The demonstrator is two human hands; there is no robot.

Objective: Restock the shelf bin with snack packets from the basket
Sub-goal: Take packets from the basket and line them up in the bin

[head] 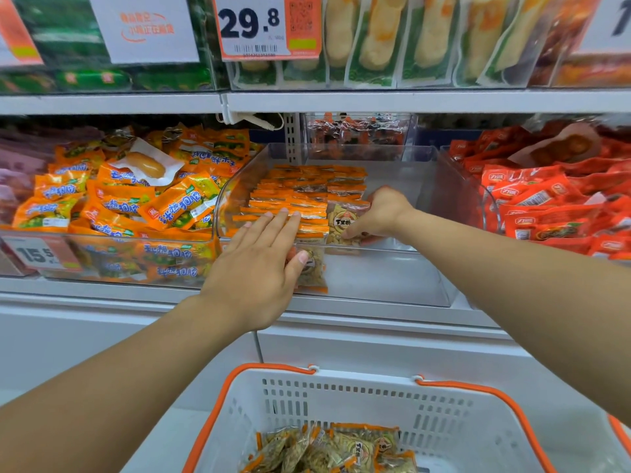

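Note:
A clear plastic shelf bin [423, 158] holds rows of orange-edged snack packets [307, 189] along its left side. My left hand [259, 264] lies flat with straight fingers on the front rows, thumb over the bin's front wall. My right hand [379, 213] reaches into the bin and pinches a packet with black characters [345, 220], standing it beside the rows. Below, a white basket with orange handles [444, 421] holds several more of the same packets [341, 452].
Left of the bin sits a bin of orange packets with blue lettering [129, 203] and a 15.5 price tag [37, 254]. Red packets [553, 199] fill the right bin. An upper shelf [375, 100] carries a 29.8 tag [252, 25]. A white cabinet front [102, 336] lies below.

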